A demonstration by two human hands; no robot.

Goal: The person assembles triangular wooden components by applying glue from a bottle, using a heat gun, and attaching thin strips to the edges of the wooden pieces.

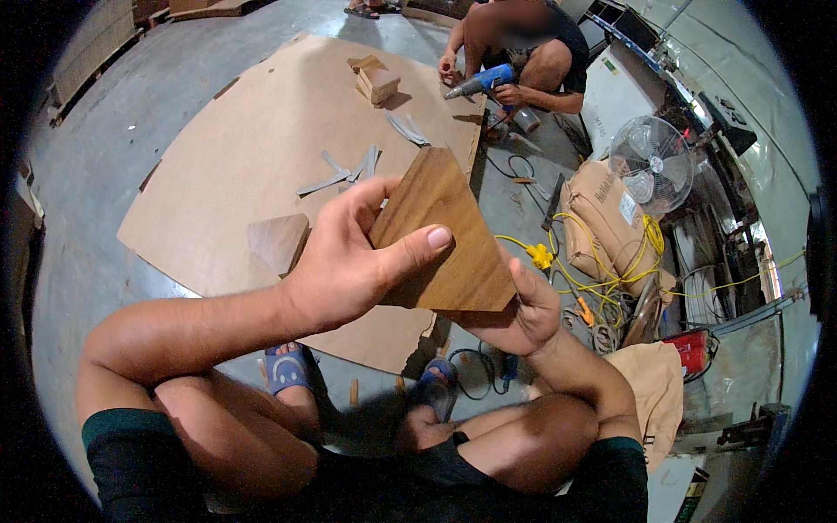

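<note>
Up in front of me is a brown wooden piece (445, 235), roughly triangular with clipped corners and a dark grain. My left hand (349, 248) grips its left side, the thumb lying across the face and the fingers behind. At the lower right corner, my right hand (527, 309) holds it with the thumb along the edge; its other fingers are mostly hidden behind the wood. Left of my left hand, a similar wooden piece (277, 242) lies on the brown board sheet (209, 166). Grey strips (353, 170) lie scattered beyond the held piece.
Wooden pieces (377, 83) are stacked on the sheet's far side. A co-worker (532, 52) crouches at the far right, holding a blue heat gun (479, 81). On the right stand a fan (652, 164) and brown sacks (610, 218), with a yellow cable (602, 283) looped around.
</note>
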